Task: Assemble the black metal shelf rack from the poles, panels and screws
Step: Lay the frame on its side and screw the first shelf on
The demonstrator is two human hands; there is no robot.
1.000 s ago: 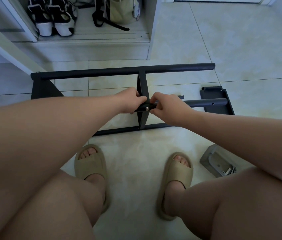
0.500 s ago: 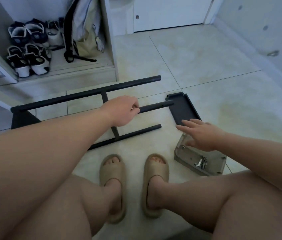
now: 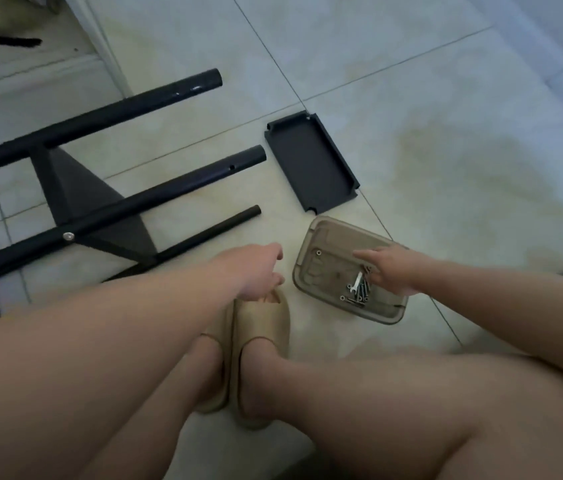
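— Head view, then: what's the right hand [image 3: 394,271] doing?
— Fingers stretched out over the smoky translucent plastic tray [image 3: 311,244], tips touching the heap of small silver screws [image 3: 359,289]. It grips nothing. The left hand [image 3: 259,271] hangs loosely curled and empty above the tan foam sandals [image 3: 262,327].
— Any change?
— Yes, the left hand has let go of the black tubular metal rack frame [image 3: 169,188], which lies beyond it. A flat black lipped metal panel [image 3: 311,164] lies just beyond the right hand.
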